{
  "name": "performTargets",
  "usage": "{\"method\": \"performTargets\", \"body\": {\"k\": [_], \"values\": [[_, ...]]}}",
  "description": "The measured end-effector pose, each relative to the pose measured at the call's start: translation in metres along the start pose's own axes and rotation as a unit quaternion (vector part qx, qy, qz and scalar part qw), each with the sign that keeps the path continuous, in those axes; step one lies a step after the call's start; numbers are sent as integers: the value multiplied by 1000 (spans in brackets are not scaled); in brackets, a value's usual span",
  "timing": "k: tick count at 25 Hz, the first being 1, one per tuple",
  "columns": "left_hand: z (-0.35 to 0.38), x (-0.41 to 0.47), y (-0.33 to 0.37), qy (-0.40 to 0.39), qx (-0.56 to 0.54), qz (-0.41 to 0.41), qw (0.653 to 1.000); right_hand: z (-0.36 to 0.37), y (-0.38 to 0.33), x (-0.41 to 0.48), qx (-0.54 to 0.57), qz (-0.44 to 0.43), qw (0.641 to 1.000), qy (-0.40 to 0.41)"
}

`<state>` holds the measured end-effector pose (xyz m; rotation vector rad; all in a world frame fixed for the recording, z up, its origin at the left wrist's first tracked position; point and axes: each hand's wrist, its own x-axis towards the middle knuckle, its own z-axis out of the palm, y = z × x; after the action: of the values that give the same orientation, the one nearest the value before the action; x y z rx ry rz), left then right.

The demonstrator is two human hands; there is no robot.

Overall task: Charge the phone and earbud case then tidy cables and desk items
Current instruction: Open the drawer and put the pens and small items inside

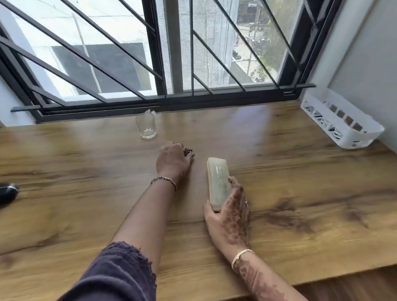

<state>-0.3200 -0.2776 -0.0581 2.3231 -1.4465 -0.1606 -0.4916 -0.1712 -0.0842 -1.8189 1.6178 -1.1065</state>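
Two hands are being shown over the desk (pixel 289 191), set apart from each other and not joined.

- Phone (pixel 218 181), in a pale clear cover, is being gripped by the right hand (pixel 230 215). The thumb is being laid on its near-left side and the fingers are being wrapped round its right side. The lower end is being hidden in the palm.
- The phone's long axis is being pointed away from the body, toward the window. Whether the far end is touching the desk cannot be told.
- Left hand (pixel 173 162) is being stretched forward on the desk, to the left of the phone's far end and near it. Its fingers are being curled under.
- A dark bit (pixel 187 151) is being seen at those fingertips. It is too blurred to name, and whether it is being pinched or is only a ring cannot be told.

Other things noted:

- A dark lump (pixel 1 193) is being blurred at the desk's left edge, well apart from both hands, with the left hand nearer. It is being judged a possible earbud case or charger, though this is not certain.
- A glass (pixel 146 126) is being stood beyond the left hand, near the window.
- A white basket (pixel 341 121) is being rested against the right wall, nearer the right hand.

No cable is being seen running into the phone, so charging is being judged as not yet begun. If the dark bit is a plug, the phone's port end is being judged to need turning toward the left hand. That end is not being shown.
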Motion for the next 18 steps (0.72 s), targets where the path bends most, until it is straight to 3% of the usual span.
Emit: {"method": "performTargets", "body": {"k": [4, 7, 10, 14, 18], "values": [[0, -18, 10, 5, 22, 17, 1000, -17, 4, 9, 135, 47, 990, -3], [-15, -62, 18, 5, -46, 21, 999, -45, 17, 3, 185, 114, 974, -56], [-36, -139, 34, 18, -109, 23, 994, -89, 32, -18, 134, 106, 979, -114], [-45, -265, 52, 3, -108, 17, 994, -151, 52, -66, 46, 48, 985, -156], [-33, -360, 57, -30, -101, 14, 994, -208, 89, -133, 44, 3, 982, -182]]}}
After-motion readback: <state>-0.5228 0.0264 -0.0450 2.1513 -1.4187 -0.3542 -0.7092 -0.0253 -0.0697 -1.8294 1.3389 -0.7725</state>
